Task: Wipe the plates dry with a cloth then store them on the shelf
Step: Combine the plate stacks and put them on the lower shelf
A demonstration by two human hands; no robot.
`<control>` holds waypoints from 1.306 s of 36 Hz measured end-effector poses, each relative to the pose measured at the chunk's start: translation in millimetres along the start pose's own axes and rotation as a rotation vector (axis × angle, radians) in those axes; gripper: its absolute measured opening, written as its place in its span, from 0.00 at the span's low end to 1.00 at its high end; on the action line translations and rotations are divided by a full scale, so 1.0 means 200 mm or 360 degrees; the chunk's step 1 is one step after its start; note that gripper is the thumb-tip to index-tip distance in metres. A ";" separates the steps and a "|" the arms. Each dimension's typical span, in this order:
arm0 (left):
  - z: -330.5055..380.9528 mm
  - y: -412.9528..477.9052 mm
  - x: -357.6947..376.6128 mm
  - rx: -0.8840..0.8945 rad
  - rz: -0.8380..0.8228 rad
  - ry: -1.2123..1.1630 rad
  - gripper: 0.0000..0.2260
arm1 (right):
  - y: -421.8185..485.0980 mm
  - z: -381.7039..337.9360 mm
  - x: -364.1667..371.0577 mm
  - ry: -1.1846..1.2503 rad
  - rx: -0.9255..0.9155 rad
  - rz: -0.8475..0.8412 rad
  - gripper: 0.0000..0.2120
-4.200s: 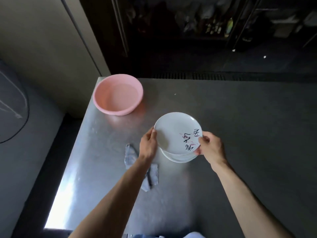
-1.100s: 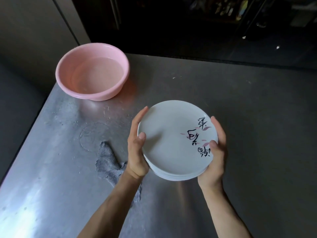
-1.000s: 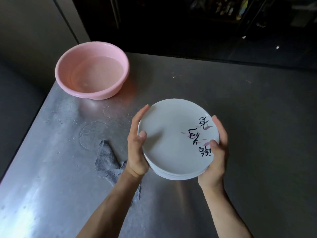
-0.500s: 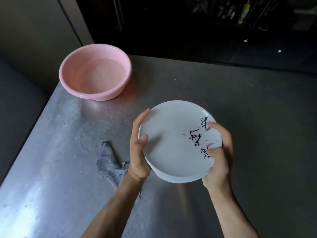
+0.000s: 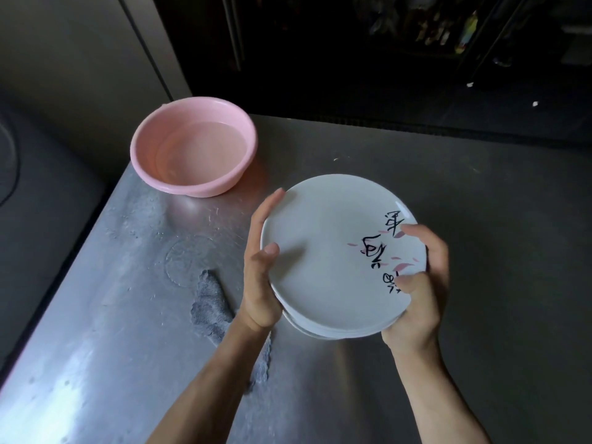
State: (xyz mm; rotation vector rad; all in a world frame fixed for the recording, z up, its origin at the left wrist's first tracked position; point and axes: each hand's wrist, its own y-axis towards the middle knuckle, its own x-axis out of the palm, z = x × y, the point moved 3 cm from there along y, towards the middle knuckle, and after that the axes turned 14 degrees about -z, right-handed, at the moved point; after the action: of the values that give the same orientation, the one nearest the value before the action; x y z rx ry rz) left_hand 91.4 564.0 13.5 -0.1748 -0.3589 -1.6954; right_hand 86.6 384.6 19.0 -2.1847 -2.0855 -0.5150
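Left grip (image 5: pixel 260 277) and right grip (image 5: pixel 421 283) clasp the plates (image 5: pixel 320 251) at nine and three o'clock; the stack is likely heavy, slick and fragile.

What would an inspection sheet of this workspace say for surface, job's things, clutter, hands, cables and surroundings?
Surface: metal table, dull smears and a ring mark on its left part.
Job's things: stack of plates, top one white with black writing; grey cloth crumpled on the table to its left.
Clutter: pink basin near the far left corner, seemingly holding water.
Hands: left hand and right hand grip opposite edges of the stack.
Cables: thin curved line at far left; cannot tell if cable.
Surroundings: dark shelves with bottles behind the table.
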 end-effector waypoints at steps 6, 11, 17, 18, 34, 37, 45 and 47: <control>-0.01 0.00 -0.04 -0.0030 0.0055 0.0042 0.34 | 0.01 0.04 0.01 0.0016 0.0074 -0.0003 0.24; -0.04 0.00 -0.07 -0.0077 0.0073 0.0184 0.33 | 0.02 0.09 -0.01 -0.0006 0.0158 -0.0001 0.26; -0.10 -0.01 -0.11 -0.0144 0.0110 0.0275 0.30 | 0.05 0.14 -0.04 0.0023 0.0249 -0.0033 0.27; -0.11 -0.01 -0.11 -0.0149 0.0121 0.0300 0.30 | 0.05 0.14 -0.05 0.0026 0.0261 -0.0039 0.27; -0.07 -0.05 -0.03 -0.0099 0.0177 0.0342 0.28 | 0.04 0.13 -0.08 0.0104 0.0265 -0.0105 0.31; -0.05 -0.08 -0.02 -0.0062 0.0178 0.0350 0.29 | 0.03 0.10 -0.07 0.0085 0.0240 -0.0142 0.30; 0.06 -0.21 0.00 0.0024 0.0230 0.0234 0.30 | -0.06 0.00 0.01 0.0061 0.0281 -0.0252 0.31; 0.09 -0.27 -0.01 0.0024 0.0263 0.0255 0.30 | -0.10 -0.02 0.03 0.0073 0.0308 -0.0277 0.32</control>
State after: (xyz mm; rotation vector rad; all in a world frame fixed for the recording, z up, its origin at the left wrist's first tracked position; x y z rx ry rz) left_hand 38.1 579.1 22.5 -0.0549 -0.2313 -1.5314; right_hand 67.2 390.7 21.4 -1.8825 -2.2106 -0.3547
